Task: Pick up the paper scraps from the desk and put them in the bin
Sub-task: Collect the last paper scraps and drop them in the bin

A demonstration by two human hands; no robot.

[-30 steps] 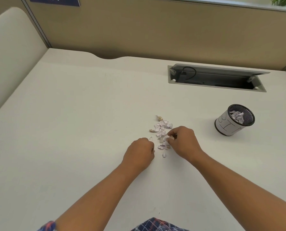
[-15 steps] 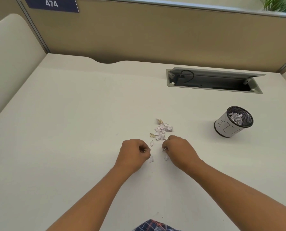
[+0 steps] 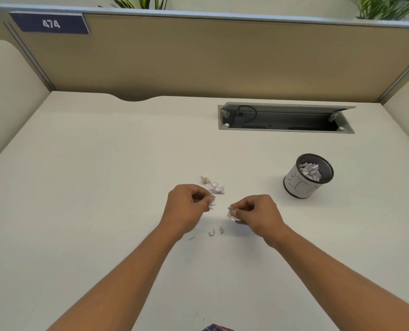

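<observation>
Hands had lifted off the desk point(image 3: 103, 187) since before: left hand point(image 3: 186, 206) and right hand point(image 3: 256, 215) each pinched paper scraps point(image 3: 214, 187); three bits lay beneath.

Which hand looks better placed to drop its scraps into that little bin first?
The right hand, probably. It already pinches paper scraps and lies nearer the mesh bin, which stands to its right. The left hand also holds scraps but is farther away.
</observation>
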